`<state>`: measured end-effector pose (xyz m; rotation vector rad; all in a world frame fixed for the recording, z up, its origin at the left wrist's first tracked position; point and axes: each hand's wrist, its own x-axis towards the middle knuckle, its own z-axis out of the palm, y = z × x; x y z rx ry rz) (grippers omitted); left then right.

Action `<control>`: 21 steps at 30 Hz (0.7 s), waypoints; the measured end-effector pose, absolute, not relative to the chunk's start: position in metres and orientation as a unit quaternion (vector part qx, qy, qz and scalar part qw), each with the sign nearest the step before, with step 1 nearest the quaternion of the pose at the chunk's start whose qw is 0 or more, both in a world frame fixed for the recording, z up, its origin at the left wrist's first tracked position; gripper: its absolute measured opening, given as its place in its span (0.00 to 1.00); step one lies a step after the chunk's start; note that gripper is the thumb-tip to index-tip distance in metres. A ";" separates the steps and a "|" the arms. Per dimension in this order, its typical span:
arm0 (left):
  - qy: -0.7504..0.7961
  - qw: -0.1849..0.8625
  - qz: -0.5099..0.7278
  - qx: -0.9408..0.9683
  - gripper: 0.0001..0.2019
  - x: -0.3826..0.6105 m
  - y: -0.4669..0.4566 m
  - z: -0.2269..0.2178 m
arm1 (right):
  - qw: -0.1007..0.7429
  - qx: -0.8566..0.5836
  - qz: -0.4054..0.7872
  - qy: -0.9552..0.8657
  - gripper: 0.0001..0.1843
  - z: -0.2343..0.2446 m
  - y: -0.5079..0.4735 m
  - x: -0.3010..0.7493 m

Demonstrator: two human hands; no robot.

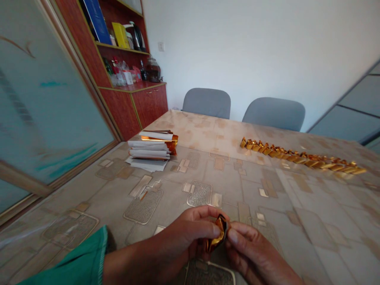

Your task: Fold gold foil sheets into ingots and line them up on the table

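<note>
The left hand (181, 234) and right hand (255, 248) both pinch the foil (219, 236), held above the surface (175, 186). This is probably the shaping step; the next move seems to call for gentle, even finger pressure.

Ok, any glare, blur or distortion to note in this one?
Head view: bright glints on the foil piece and along the foil row; head view: the cabinet leans strongly, probably wide-angle stretch or camera tilt; head view: the jar looks soft, its fine detail unclear.
</note>
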<state>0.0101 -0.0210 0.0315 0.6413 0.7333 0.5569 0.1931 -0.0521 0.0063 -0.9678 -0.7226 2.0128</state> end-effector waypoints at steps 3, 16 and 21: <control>0.350 0.848 0.256 0.306 0.16 0.010 -0.020 0.030 | 0.389 -0.381 0.787 -0.288 0.20 0.003 -0.051 0.195; 0.343 0.839 0.352 0.234 0.17 0.014 -0.017 0.016 | 0.444 -0.484 0.534 -0.533 0.36 -0.006 -0.051 0.192; 0.327 0.829 0.368 0.267 0.17 0.015 -0.017 0.009 | 0.412 -0.492 0.414 -0.646 0.25 0.007 -0.052 0.184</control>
